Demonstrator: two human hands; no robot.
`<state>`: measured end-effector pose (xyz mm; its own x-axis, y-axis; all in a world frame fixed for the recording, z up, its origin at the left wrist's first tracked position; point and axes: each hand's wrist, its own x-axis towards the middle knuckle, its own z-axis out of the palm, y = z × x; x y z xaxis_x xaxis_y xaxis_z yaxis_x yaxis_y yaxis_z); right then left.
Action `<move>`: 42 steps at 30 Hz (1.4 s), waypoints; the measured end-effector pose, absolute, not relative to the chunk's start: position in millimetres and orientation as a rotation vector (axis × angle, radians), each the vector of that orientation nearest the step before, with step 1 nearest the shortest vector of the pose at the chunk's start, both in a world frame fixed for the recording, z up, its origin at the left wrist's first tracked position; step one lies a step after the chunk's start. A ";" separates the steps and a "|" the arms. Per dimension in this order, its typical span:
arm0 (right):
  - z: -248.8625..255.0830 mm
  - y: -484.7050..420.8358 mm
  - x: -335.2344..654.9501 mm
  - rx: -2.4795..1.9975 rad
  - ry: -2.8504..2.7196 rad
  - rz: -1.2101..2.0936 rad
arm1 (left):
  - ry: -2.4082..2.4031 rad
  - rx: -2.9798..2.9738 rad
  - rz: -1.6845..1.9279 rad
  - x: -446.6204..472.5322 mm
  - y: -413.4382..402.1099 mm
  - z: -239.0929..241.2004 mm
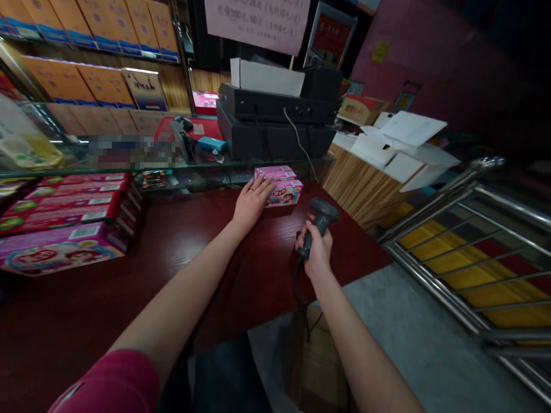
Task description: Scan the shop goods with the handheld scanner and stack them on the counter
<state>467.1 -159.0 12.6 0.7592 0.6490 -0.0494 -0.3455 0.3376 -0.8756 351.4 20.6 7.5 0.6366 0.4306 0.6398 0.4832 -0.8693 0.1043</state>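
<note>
My right hand [317, 248] is closed round the grip of a dark handheld barcode scanner [321, 217], whose head points toward a small stack of pink boxes [284, 184] on the dark red counter [129, 287]. A black cable hangs from the scanner over the counter edge. My left hand [252, 202] rests on the counter with fingers stretched out, touching the left side of the pink boxes.
Stacks of red and pink boxes [64, 218] lie at the counter's left. A black printer [275, 123] with a white box on top stands behind a glass shelf. Open white cartons [400, 149] sit at the right; a steel railing [473, 241] runs beyond. Orange boxes fill the back shelves.
</note>
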 end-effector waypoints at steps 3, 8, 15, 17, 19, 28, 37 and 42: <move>13.8 -159.0 466.9 -1.040 -0.327 0.660 | -0.834 -2.750 -1.020 360.1 32.8 4.9; 14.4 -162.0 467.5 -1.041 -0.369 0.681 | -0.858 -2.745 -1.016 360.2 31.6 2.9; 18.1 -170.0 448.9 -0.924 -0.480 0.937 | -0.793 -2.700 -0.996 283.6 -1.1 11.8; 18.5 -168.0 427.3 -0.890 -0.488 1.046 | -0.735 -2.666 -0.914 240.2 -15.7 15.0; 19.3 -163.8 397.2 -0.879 -0.511 1.131 | -0.672 -2.628 -0.846 189.6 -30.5 17.0; 30.1 -147.8 247.2 -0.805 -0.728 1.408 | -0.981 -2.341 -0.948 -26.9 -69.6 19.3; 27.9 -168.1 223.6 -0.864 -0.952 1.417 | -1.290 -2.301 -1.111 -42.9 -76.2 20.9; 25.3 -179.1 228.9 -0.876 -0.989 1.389 | -1.117 -2.451 -1.019 -46.2 -76.7 22.4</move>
